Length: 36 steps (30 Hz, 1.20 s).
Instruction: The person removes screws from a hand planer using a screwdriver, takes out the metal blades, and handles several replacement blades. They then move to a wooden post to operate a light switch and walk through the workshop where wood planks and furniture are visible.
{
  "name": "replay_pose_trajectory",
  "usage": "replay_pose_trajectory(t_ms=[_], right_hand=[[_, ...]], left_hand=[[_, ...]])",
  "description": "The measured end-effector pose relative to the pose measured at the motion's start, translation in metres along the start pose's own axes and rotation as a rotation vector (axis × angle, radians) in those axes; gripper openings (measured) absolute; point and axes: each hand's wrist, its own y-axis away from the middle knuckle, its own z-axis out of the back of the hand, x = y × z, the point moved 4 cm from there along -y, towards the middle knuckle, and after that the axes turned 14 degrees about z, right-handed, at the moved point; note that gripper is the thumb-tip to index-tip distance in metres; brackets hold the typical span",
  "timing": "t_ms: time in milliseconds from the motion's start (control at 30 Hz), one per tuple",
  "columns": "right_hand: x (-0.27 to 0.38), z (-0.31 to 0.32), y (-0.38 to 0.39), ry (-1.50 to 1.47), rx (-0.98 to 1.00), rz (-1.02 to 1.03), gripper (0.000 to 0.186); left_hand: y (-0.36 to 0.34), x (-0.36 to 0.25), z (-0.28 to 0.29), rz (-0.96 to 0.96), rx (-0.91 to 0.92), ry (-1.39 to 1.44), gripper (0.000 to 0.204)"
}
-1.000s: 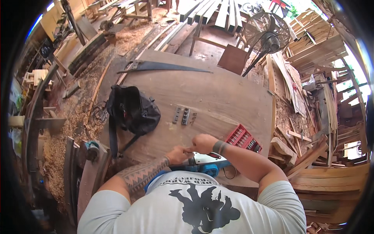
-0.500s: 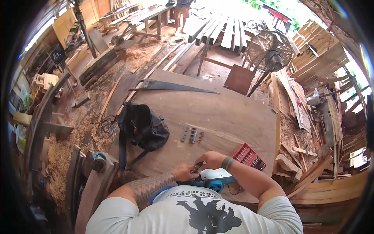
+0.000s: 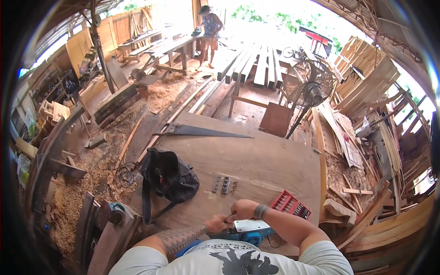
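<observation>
A blue electric planer (image 3: 253, 237) lies on the near side of the plywood tabletop (image 3: 266, 158), its flat metal sole facing up. At the tool's left end my left hand (image 3: 217, 223) has its fingers closed. My right hand (image 3: 243, 209) meets it from above, fingers pinched together; whatever lies between the fingers is too small and covered to make out. Beyond my hands sit a metal strip (image 3: 217, 184), a metal block with round holes (image 3: 226, 184) and a few small pieces (image 3: 234, 186). To the right rests an open red case of bits (image 3: 290, 204).
A black bag (image 3: 168, 176) slumps on the tabletop's left side, and a handsaw (image 3: 206, 132) lies along its far edge. Past it stand a fan (image 3: 308, 85) and stacked beams (image 3: 259, 68). Another person (image 3: 211, 30) stands at a far bench. Wood shavings (image 3: 75, 201) cover the floor leftward.
The view has tipped upward, so the far person shows more fully and the tabletop sits lower in the picture. Both hands stay together at the planer's left end.
</observation>
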Motion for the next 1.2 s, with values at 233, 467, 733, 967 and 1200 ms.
replay_pose_trajectory(t_ms=[233,467,733,967,1200], right_hand=[[0.001,-0.006,-0.008,0.058,0.064,-0.204,0.062],[-0.018,-0.006,0.014,-0.188,-0.089,0.149,0.047],[-0.001,-0.007,0.002,0.070,-0.103,-0.295,0.044],[-0.016,-0.004,0.023,-0.185,-0.150,0.080,0.040],[-0.005,0.002,0.022,-0.216,-0.103,-0.164,0.043]], left_hand=[[-0.023,0.029,-0.012,0.067,-0.104,-0.100,0.044],[-0.017,0.023,-0.005,-0.075,0.046,-0.114,0.045],[-0.005,0.007,-0.008,-0.077,-0.137,-0.058,0.038],[-0.022,0.026,-0.008,0.010,-0.044,0.091,0.043],[-0.007,-0.002,-0.003,-0.009,0.014,-0.161,0.044]])
